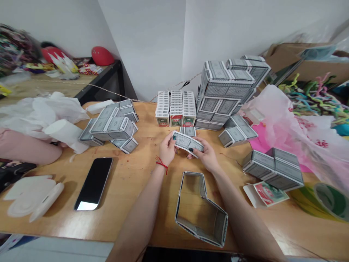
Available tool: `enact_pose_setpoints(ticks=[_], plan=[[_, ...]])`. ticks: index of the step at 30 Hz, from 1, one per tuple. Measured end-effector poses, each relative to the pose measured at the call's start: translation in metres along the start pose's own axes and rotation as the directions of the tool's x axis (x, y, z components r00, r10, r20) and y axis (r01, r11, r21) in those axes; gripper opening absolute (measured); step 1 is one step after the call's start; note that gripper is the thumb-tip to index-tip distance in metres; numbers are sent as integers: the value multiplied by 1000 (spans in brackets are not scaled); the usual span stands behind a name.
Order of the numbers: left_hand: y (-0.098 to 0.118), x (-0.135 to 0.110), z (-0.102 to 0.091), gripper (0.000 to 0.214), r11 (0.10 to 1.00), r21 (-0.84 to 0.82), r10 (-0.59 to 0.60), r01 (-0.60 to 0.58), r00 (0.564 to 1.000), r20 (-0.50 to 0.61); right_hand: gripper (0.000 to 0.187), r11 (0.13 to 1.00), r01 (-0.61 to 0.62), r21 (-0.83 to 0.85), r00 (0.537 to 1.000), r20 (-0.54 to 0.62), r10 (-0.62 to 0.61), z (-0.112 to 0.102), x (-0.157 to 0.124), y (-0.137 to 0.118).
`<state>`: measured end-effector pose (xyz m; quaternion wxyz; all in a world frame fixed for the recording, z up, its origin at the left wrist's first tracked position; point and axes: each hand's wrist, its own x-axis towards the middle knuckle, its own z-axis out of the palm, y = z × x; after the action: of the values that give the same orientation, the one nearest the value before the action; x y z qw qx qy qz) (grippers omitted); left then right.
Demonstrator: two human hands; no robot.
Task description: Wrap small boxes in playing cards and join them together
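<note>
From here I see the left grip [167, 147] and right grip [205, 153] both closed on a strip of patterned cards [182, 140], pinching opposite ends above the bench [131, 196]. Between the forearms, close to the near edge, stands an angular card frame [220, 222], hollow in the middle. Beyond the strip are rows of card packs [176, 105]; a tall stack of card blocks [218, 105] rises beside them, hiding part of the wall. More blocks [113, 125] crowd the left, near a dark phone [94, 183]. On the right, another block [275, 167] partly covers an opened pack [268, 194].

The strip's underside and some fingertips are out of sight, and the strip hides part of a small card piece [188, 130]. The pink cylinder [25, 145] and tape roll [309, 203] are cut off at the sides; I can't make out what the pale plastic bags [46, 107] hold.
</note>
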<state>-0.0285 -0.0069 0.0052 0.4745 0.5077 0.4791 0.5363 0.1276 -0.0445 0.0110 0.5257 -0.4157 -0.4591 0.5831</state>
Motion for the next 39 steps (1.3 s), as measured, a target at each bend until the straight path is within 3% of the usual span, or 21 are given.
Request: enact_pose_setpoints(ticks=[39], plan=[[2, 0, -2, 45, 999, 35, 3, -6, 996, 88, 45, 995, 18, -102, 999, 40, -14, 0, -2, -5]])
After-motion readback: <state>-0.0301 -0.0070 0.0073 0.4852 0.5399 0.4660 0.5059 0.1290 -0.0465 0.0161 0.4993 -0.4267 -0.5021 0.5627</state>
